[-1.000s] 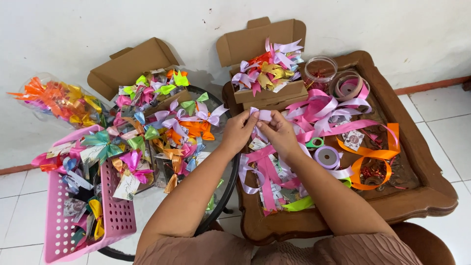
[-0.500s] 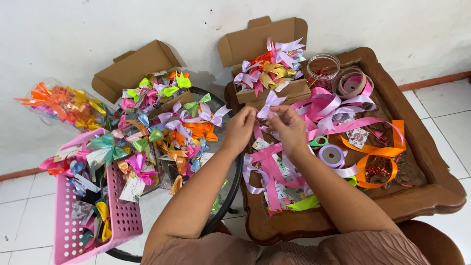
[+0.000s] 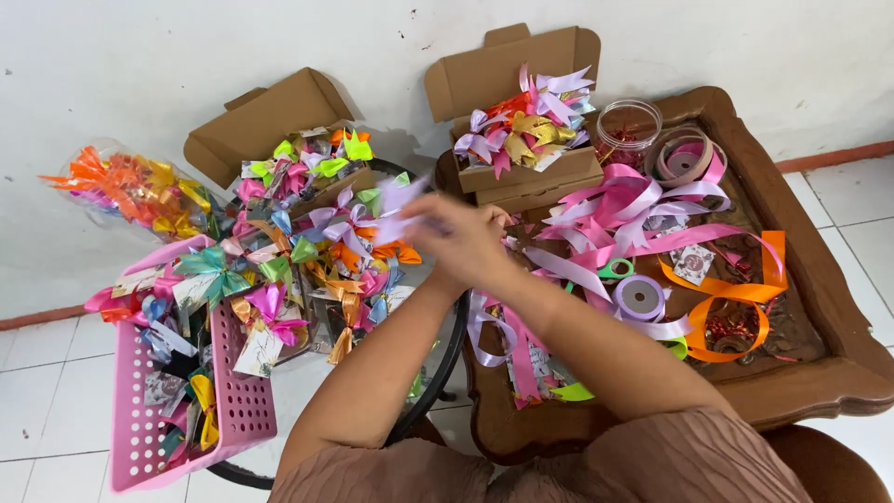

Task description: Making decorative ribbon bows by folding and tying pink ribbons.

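A pale lilac ribbon bow (image 3: 399, 210), motion-blurred, pinched above the round table.

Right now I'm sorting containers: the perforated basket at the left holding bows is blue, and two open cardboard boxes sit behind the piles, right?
Not quite: the basket is pink, not blue, as the head view shows. It does hold bows, and two open cardboard boxes sit behind.

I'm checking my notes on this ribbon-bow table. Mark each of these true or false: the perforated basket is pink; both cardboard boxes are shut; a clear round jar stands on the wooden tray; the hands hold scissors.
The perforated plastic basket is pink: true.
Both brown cardboard boxes are shut: false, their lids stand open.
A clear round jar stands on the carved wooden tray: true.
The hands hold scissors: false, they hold a blurred lilac ribbon bow.
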